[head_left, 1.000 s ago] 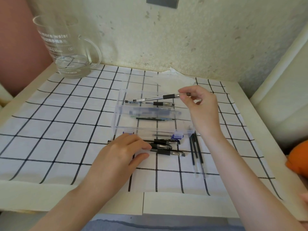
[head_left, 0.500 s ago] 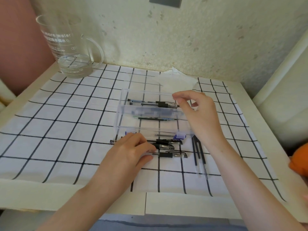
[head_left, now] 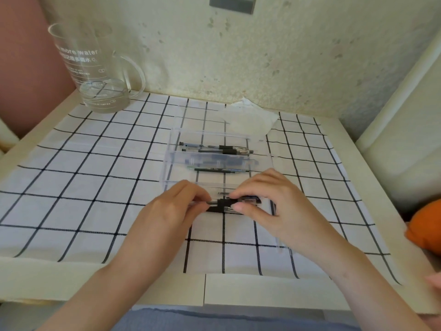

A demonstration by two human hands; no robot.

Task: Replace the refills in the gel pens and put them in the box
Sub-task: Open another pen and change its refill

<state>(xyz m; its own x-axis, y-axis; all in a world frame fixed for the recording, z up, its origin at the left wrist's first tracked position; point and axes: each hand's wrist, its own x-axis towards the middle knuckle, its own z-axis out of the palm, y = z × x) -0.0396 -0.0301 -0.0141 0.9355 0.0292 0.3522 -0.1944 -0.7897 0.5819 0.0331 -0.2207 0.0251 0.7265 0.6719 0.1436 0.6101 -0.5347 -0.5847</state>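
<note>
Worked at a pale table (head_left: pixel 71 278) spread with a black-checked cloth (head_left: pixel 95 177). Held one gel pen (head_left: pixel 223 203) just in front of the clear box (head_left: pixel 210 134): gripped its tip end in curled left hand (head_left: pixel 171 211) fingers, clamped its barrel between right hand (head_left: pixel 269 204) thumb and forefinger. Saw two more pens (head_left: pixel 214 149) inside the box's far compartment.

Left of our left hand (head_left: pixel 167 211) the checked cloth (head_left: pixel 78 187) lies bare; just beyond both hands the clear box (head_left: pixel 210 136) bars the way, glass jug (head_left: pixel 95 75) far beyond-left.
</note>
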